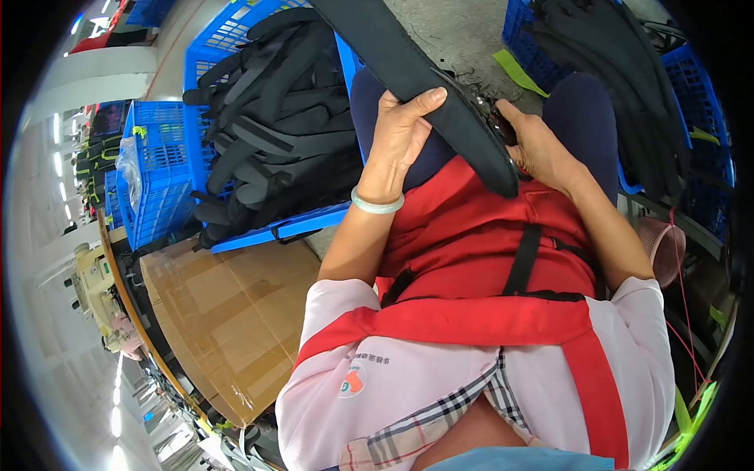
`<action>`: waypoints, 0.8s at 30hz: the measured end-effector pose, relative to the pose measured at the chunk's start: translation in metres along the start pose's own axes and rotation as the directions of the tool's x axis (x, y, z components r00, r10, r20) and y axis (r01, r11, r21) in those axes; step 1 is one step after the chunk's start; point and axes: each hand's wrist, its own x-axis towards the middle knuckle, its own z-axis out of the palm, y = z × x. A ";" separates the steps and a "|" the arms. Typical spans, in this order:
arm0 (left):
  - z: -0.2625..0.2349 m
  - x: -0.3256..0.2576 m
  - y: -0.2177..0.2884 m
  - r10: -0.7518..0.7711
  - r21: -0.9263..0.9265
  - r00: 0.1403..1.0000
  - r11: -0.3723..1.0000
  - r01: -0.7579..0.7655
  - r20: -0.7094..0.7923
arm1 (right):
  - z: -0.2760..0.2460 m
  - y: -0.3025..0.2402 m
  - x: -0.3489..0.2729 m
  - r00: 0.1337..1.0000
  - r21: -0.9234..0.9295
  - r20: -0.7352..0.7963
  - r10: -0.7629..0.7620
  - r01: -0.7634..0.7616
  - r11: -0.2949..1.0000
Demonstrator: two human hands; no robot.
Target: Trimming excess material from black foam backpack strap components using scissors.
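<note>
A long black padded strap runs slantwise from the top edge down to a rounded end over my lap. My left hand is closed on its left edge, with the thumb lying on top. On the strap's other side, my right hand is closed round a small dark, shiny scissors-like tool. That tool sits close against the strap's right edge; its blades are mostly hidden, and I cannot tell whether they touch the fabric.
At my left, a blue plastic crate holds a heap of similar black straps. Below it lies a brown cardboard box. More black pieces fill blue crates at the right. Dark scraps litter the floor near a yellow-green strip.
</note>
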 end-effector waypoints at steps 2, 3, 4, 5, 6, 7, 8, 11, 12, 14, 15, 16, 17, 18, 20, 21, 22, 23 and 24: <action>-0.004 0.000 0.000 -0.023 -0.043 1.000 0.999 0.022 -0.017 | 0.000 -0.003 0.001 0.993 -0.044 0.010 0.120 -0.120 0.992; 0.000 -0.001 0.002 -0.025 -0.050 1.000 0.998 0.024 -0.018 | -0.001 -0.003 -0.001 0.992 -0.048 0.012 0.126 -0.125 0.991; 0.003 0.000 0.007 -0.078 -0.125 0.997 0.989 0.075 -0.020 | -0.002 -0.002 -0.004 0.995 -0.034 -0.011 0.104 -0.104 0.994; 0.006 0.000 0.009 -0.132 -0.200 0.991 0.972 0.126 -0.018 | -0.002 -0.001 -0.006 0.996 -0.019 -0.036 0.082 -0.083 0.996; 0.004 0.002 0.010 -0.132 -0.169 0.991 0.977 0.128 -0.013 | -0.002 0.000 -0.006 0.996 -0.021 -0.038 0.081 -0.082 0.996; 0.002 0.003 0.009 -0.130 -0.168 0.991 0.978 0.127 -0.010 | -0.002 0.004 -0.007 0.999 -0.005 -0.038 0.022 -0.022 1.000; 0.001 0.004 0.008 -0.105 -0.114 0.994 0.988 0.103 -0.016 | -0.002 0.006 -0.009 0.999 0.012 -0.040 -0.037 0.037 0.999; 0.003 0.003 0.003 -0.058 -0.046 0.998 0.997 0.057 -0.035 | -0.009 0.006 -0.013 1.000 0.030 0.012 -0.010 0.009 0.999; 0.004 0.003 0.002 -0.040 -0.036 0.998 0.999 0.038 -0.042 | -0.013 0.001 -0.014 1.000 0.034 0.013 -0.009 0.009 0.999; 0.002 0.001 0.006 -0.048 -0.053 0.998 0.998 0.045 -0.047 | -0.019 -0.009 -0.016 0.979 -0.049 0.159 0.126 -0.120 0.992; 0.003 0.002 0.007 -0.055 -0.076 0.998 0.996 0.052 -0.044 | -0.018 -0.008 -0.016 0.980 -0.048 0.154 0.129 -0.123 0.991; 0.003 0.002 0.006 -0.058 -0.076 0.998 0.996 0.054 -0.039 | -0.015 -0.006 -0.016 0.989 -0.037 0.109 0.104 -0.100 0.994; 0.001 0.002 0.005 -0.057 -0.085 0.998 0.995 0.055 -0.026 | -0.012 -0.003 -0.015 0.995 -0.026 0.065 0.077 -0.076 0.997; 0.003 0.003 0.005 -0.058 -0.094 0.998 0.994 0.056 -0.011 | -0.008 0.002 -0.013 0.995 -0.026 0.059 0.079 -0.077 0.997; 0.008 0.001 0.003 -0.060 -0.098 0.998 0.993 0.058 -0.017 | -0.001 0.012 -0.008 0.998 -0.074 -0.052 -0.047 0.043 0.996; 0.011 -0.001 0.004 -0.059 -0.100 0.998 0.993 0.056 -0.031 | 0.002 0.014 -0.006 0.997 -0.072 -0.055 -0.049 0.045 0.996; 0.011 -0.002 0.004 -0.058 -0.097 0.998 0.994 0.055 -0.028 | 0.005 0.015 -0.004 0.997 -0.079 -0.045 -0.070 0.066 0.995; 0.010 -0.003 0.003 -0.066 -0.102 0.997 0.993 0.063 -0.026 | 0.006 0.014 -0.003 0.995 -0.085 -0.036 -0.090 0.086 0.993; 0.009 -0.004 0.004 -0.071 -0.106 0.997 0.992 0.068 -0.027 | 0.007 0.010 -0.002 0.999 -0.073 -0.010 -0.053 0.052 0.996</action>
